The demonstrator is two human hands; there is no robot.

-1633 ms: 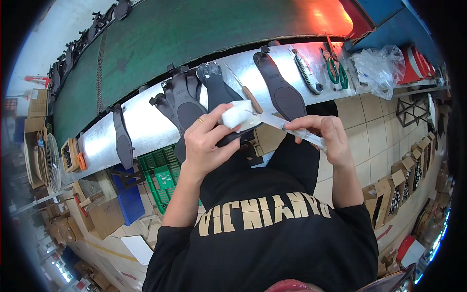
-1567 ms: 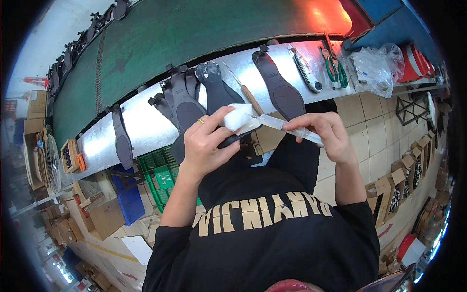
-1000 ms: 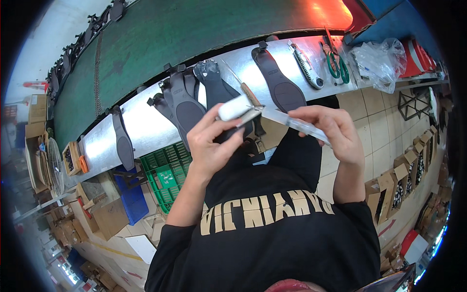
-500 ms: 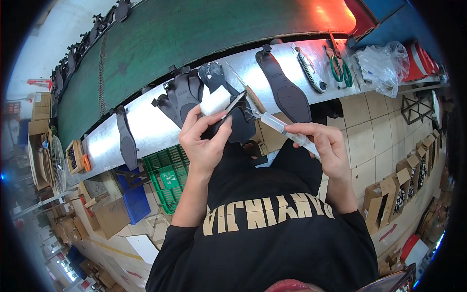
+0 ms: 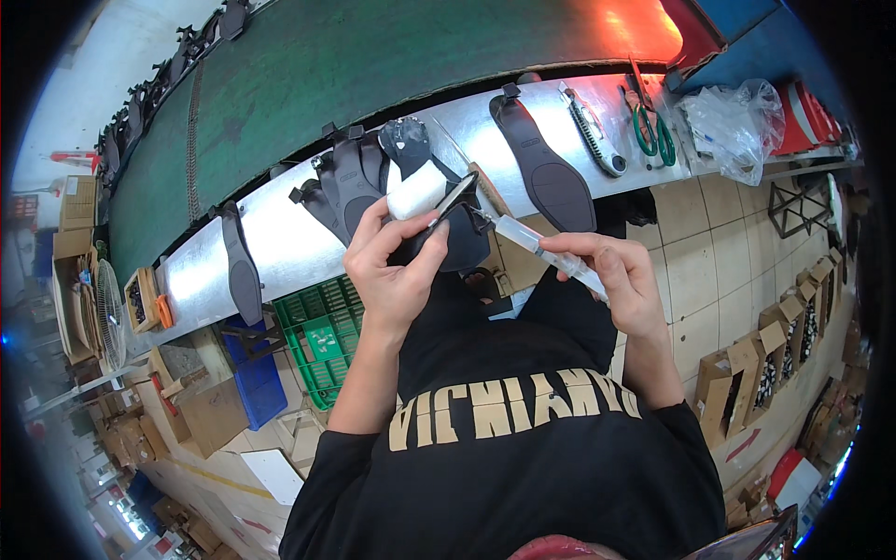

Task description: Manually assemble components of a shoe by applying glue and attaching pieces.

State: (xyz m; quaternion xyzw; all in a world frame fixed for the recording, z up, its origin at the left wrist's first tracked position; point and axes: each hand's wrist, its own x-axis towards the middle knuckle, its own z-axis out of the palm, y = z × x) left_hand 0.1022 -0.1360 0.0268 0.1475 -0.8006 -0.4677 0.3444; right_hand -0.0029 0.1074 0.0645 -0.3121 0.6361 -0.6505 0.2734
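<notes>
My left hand [image 5: 392, 271] pinches a thin black strap-like piece [image 5: 455, 196] between thumb and fingers; it seems to belong to the dark sandal part [image 5: 469, 245] below it. My right hand [image 5: 621, 285] is closed round a clear plastic syringe [image 5: 523, 235], slanting up to the left. The syringe's tip is right beside the black piece; whether they touch, I cannot tell. Just beyond my left fingers lies a white roll-shaped thing [image 5: 416, 191] against a black, white-smeared object [image 5: 405, 138]. A wooden-handled awl-like tool [image 5: 489, 194] rests behind the strap.
On the metal bench edge [image 5: 289, 238] lie several dark sandal soles with straps [image 5: 551, 182], a utility knife [image 5: 595, 135] and green-handled scissors [image 5: 651, 126]. Behind runs a green conveyor belt [image 5: 355, 56]. A clear plastic bag [image 5: 733, 131] sits at right; a green crate [image 5: 317, 341] stands below.
My right hand has shifted slightly left with the syringe, bringing its tip closer to the black piece. My left hand has stayed almost still.
</notes>
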